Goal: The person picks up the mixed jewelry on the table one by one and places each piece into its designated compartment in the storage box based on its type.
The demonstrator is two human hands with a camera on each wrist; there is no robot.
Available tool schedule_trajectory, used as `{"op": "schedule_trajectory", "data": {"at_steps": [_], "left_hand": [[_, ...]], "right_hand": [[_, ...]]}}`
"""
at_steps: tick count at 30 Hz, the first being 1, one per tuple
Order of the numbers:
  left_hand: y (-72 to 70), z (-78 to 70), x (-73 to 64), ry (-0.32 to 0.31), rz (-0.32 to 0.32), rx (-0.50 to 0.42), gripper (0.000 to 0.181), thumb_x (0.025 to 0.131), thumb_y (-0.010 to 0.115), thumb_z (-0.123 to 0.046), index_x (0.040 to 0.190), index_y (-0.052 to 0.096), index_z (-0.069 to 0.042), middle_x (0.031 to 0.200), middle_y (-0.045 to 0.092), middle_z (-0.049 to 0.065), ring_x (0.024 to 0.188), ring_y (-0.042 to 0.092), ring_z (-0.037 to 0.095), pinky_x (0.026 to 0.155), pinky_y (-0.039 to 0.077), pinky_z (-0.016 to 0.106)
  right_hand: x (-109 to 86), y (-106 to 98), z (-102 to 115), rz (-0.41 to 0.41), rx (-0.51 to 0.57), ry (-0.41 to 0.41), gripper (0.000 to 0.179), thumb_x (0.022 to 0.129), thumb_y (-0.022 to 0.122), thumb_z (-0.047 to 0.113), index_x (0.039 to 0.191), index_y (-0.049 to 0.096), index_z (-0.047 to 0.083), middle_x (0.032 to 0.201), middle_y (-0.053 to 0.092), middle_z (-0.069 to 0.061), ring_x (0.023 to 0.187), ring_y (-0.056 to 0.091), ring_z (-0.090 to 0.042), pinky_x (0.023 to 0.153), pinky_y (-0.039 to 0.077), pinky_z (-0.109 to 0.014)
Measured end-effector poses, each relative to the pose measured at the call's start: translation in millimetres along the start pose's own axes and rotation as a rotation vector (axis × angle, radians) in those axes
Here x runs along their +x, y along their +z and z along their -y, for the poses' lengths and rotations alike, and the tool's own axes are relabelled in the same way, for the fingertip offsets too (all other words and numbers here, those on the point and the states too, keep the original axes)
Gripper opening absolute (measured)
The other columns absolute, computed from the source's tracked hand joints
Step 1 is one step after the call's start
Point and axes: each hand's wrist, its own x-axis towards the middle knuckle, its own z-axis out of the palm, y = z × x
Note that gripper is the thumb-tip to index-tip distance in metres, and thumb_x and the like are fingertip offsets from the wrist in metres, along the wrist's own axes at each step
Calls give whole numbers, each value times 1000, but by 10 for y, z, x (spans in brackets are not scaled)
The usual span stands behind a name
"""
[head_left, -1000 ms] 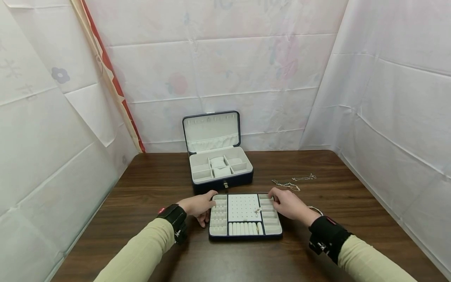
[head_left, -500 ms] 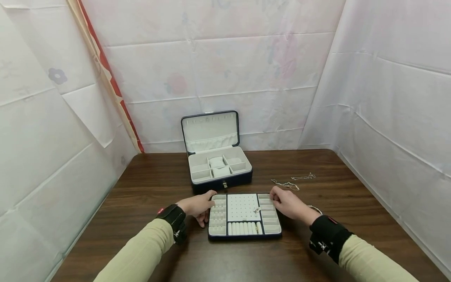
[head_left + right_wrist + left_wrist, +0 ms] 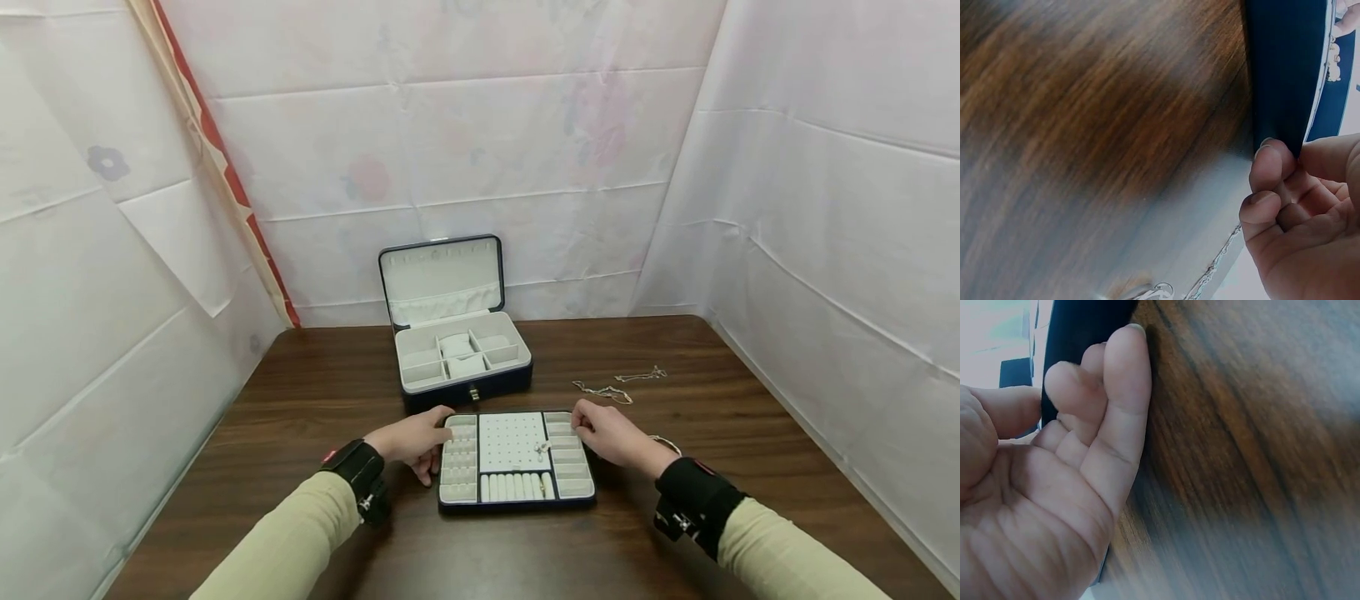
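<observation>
A dark-blue jewelry tray (image 3: 513, 442) with pale lining lies on the table, near the person. My left hand (image 3: 411, 437) holds its left side, thumb over the rim; in the left wrist view the fingers (image 3: 1125, 381) bend against the dark wall. On the opposite side, my right hand (image 3: 611, 433) pinches the rim near the far corner, thumb above and fingertips (image 3: 1266, 169) at the outer wall. Small earrings (image 3: 542, 448) sit on the tray's dotted panel. A gold-coloured ring (image 3: 543, 487) is among the ring rolls.
Behind the tray stands an opened jewelry box (image 3: 502, 383) with cushions in its compartments. Two silvery chains, a nearer one (image 3: 604, 392) and a farther one (image 3: 642, 375), lie at right. A bangle (image 3: 667, 444) shows partly behind my right wrist. White sheets (image 3: 480, 150) hang around the table.
The head view has shifted slightly, so everything sits a little farther left in it. Both hands keep the same hold, and the tray stays in place before the box.
</observation>
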Motion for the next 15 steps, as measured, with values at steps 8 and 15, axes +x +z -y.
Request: {"op": "schedule_trajectory", "data": {"at_steps": [8, 15], "left_hand": [[-131, 21, -35, 61, -85, 27, 41, 109, 48, -21, 144, 45, 0, 75, 64, 20, 44, 54, 18, 56, 61, 43], [-336, 3, -100, 78, -265, 86, 39, 108, 51, -32, 109, 65, 5, 70, 62, 15, 47, 60, 22, 57, 61, 42]], "right_hand": [[-1, -11, 28, -4, -4, 18, 8, 101, 57, 2, 98, 56, 9, 82, 54, 0, 68, 49, -14, 62, 42, -30], [-5, -3, 31, -8, -3, 15, 9, 101, 58, 1, 98, 56, 10, 83, 54, 0, 68, 49, -14, 63, 43, -30]]}}
